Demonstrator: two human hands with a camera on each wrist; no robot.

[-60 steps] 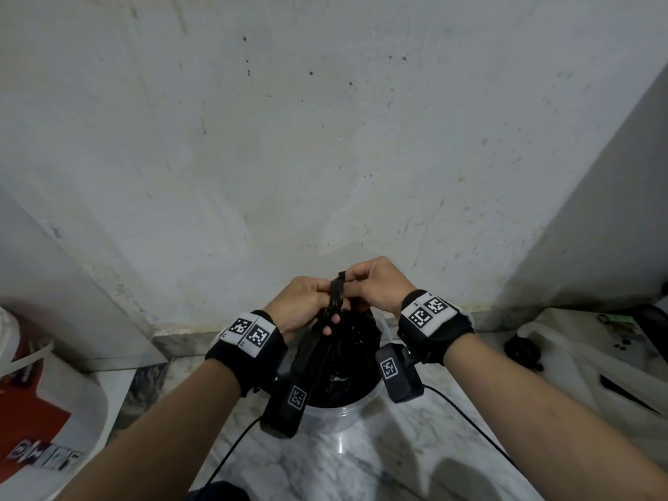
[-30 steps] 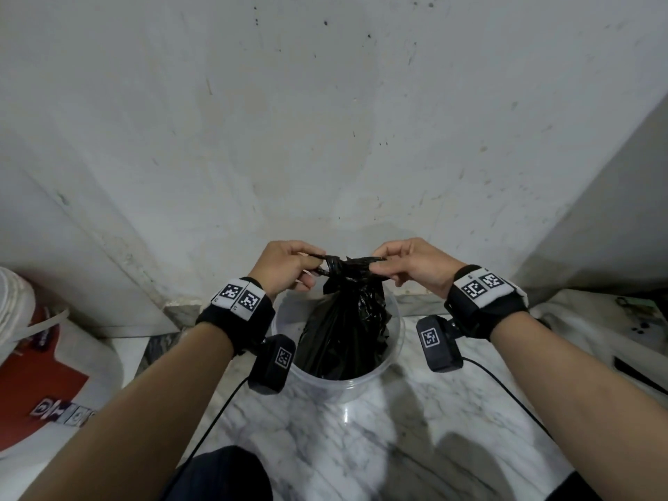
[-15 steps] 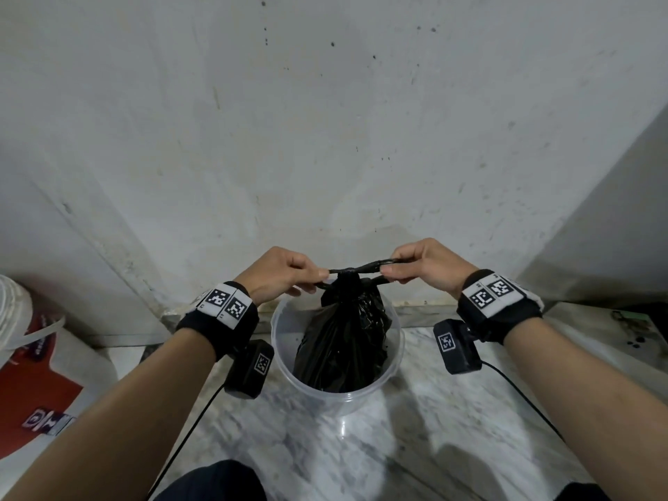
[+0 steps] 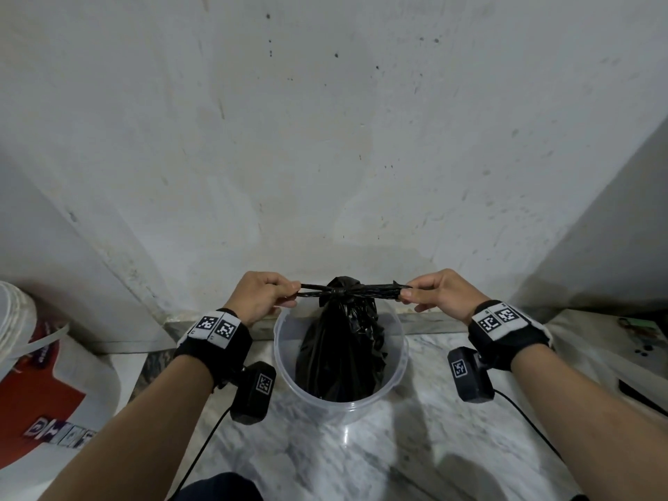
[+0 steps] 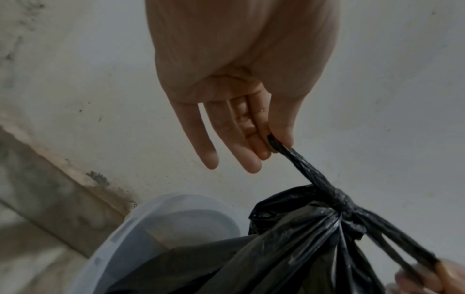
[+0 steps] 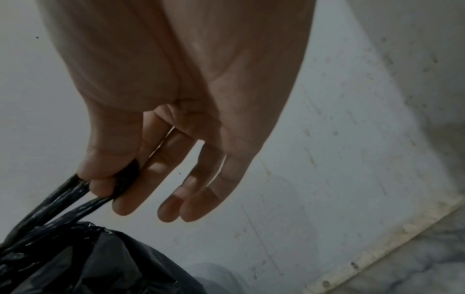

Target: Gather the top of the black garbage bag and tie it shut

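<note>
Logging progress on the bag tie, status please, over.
Left hand and right hand each pinch a twisted tail. Knot cinched atop black garbage bag, inside clear bucket. Nothing obstructing.

Black garbage bag [image 4: 339,341] knotted in clear bucket [image 4: 395,356], left hand [image 4: 258,296], right hand [image 4: 442,294] pinching tails

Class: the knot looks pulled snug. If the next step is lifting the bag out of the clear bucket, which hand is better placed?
Probably the right hand: it pinches two twisted strands of the garbage bag; the left hand pinches one beside the knot.
</note>
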